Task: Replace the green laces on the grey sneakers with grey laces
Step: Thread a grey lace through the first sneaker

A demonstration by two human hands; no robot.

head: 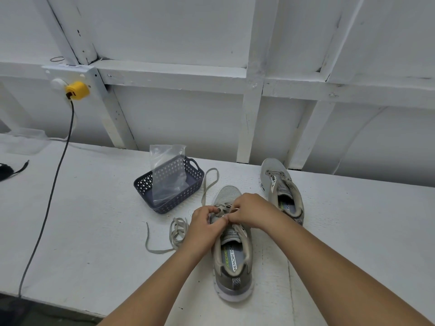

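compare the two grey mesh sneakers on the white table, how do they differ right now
The near grey mesh sneaker lies between the forearms, with the left hand and right hand pinching lace at its eyelets; the far grey mesh sneaker sits untouched beyond it to the right. The near one has lace trailing onto the white table; the far one shows none trailing. Both are upright, toes pointing away, with the same printed insoles.

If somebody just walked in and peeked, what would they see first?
First, two hands, the left hand and right hand, pinching a lace over the near grey sneaker in the middle of the white table. Next, the second sneaker behind it to the right, and the dark basket with a clear bag on the left.
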